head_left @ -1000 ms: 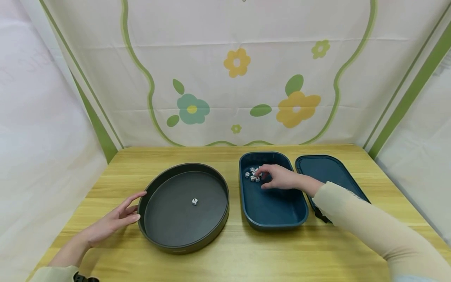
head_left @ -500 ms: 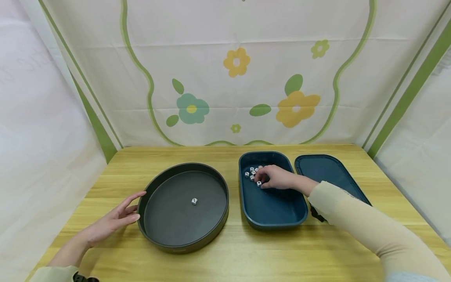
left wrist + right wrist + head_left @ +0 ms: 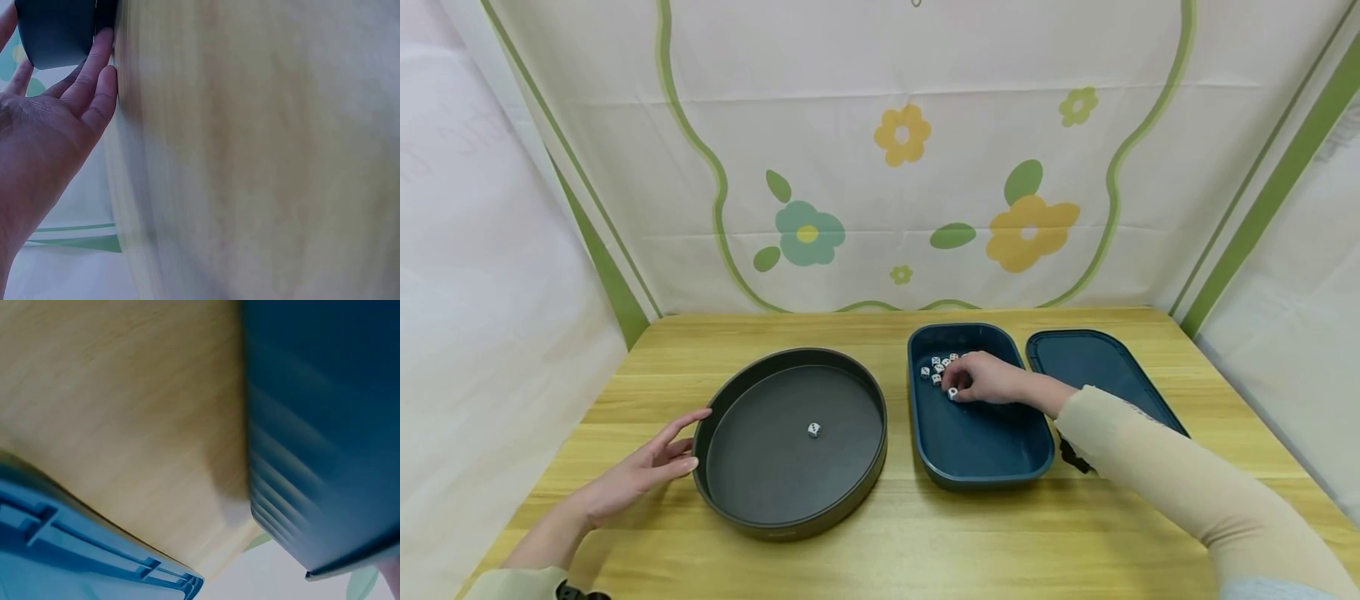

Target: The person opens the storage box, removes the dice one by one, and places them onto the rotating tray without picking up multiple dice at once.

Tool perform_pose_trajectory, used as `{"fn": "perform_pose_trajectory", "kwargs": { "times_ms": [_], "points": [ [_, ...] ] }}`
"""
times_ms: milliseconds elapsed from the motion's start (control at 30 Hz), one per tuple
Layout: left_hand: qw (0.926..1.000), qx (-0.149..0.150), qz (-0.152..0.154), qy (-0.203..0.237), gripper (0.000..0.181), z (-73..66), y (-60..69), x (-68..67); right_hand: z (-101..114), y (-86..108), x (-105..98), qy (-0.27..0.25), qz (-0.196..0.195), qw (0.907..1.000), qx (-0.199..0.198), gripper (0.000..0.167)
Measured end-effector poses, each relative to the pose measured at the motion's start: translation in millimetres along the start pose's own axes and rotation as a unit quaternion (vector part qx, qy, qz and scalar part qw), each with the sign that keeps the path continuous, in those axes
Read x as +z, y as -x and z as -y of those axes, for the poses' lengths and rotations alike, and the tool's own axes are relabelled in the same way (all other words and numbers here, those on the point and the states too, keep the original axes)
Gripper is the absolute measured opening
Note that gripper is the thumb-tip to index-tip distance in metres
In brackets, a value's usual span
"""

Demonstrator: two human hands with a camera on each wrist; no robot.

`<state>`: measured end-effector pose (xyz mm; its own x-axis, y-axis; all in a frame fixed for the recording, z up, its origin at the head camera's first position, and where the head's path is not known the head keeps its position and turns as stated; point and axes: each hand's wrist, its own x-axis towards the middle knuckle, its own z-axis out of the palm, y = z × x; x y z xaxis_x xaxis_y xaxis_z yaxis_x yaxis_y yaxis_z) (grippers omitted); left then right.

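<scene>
My right hand [image 3: 988, 379] reaches into the blue rectangular container [image 3: 985, 479], thumb and fingers pinching a white die [image 3: 952, 393] near its floor. Several more dice [image 3: 937, 369] are grouped just left of and behind those fingers. At the left, my left hand [image 3: 638, 471] touches the outer wall of the round dark pan [image 3: 790, 529] with spread, relaxed fingers. One die [image 3: 814, 430] sits on the pan's floor. In the left wrist view, the left hand's fingertips [image 3: 105, 37] rest against the dark pan wall [image 3: 56, 31]. The right wrist view mostly has the blue container's outer side [image 3: 319, 437].
A dark blue lid [image 3: 1093, 367] lies on the wooden table [image 3: 902, 550] right of the container, partly under the right forearm; its ribbed edge [image 3: 147, 565] appears in the right wrist view. A floral cloth [image 3: 865, 183] hangs behind the table.
The right hand has lowered slightly leftward over the dice, its fingers have closed, and one die has come forward from the group between them. My left hand and the pan have stayed put.
</scene>
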<state>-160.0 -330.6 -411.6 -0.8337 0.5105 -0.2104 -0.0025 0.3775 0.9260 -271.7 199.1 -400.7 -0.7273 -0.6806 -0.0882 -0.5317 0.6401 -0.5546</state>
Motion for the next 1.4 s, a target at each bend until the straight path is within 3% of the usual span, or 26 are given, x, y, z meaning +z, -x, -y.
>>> {"fn": "perform_pose_trajectory", "kwargs": {
  "times_ms": [400,733,1167,1400],
  "points": [
    [0.9999,0.008,0.002,0.012,0.063,-0.5,-0.3,0.3,26.1,6.7,-26.6,-0.025,-0.025,0.9992,-0.019,0.013],
    [0.9999,0.013,0.004,0.007,0.063,0.3,-0.4,0.5,63.4,-7.0,-41.8,-0.06,-0.035,0.9958,-0.061,0.012],
    [1.0,-0.003,0.001,-0.003,0.064,0.3,0.9,1.8,116.1,-46.0,-21.6,-0.033,0.024,0.9923,-0.117,0.014],
    [0.9999,0.013,0.003,0.003,0.063,-1.9,-0.9,1.8,133.8,-64.7,-4.8,-0.029,0.046,0.9907,-0.125,0.013]
  ]
}}
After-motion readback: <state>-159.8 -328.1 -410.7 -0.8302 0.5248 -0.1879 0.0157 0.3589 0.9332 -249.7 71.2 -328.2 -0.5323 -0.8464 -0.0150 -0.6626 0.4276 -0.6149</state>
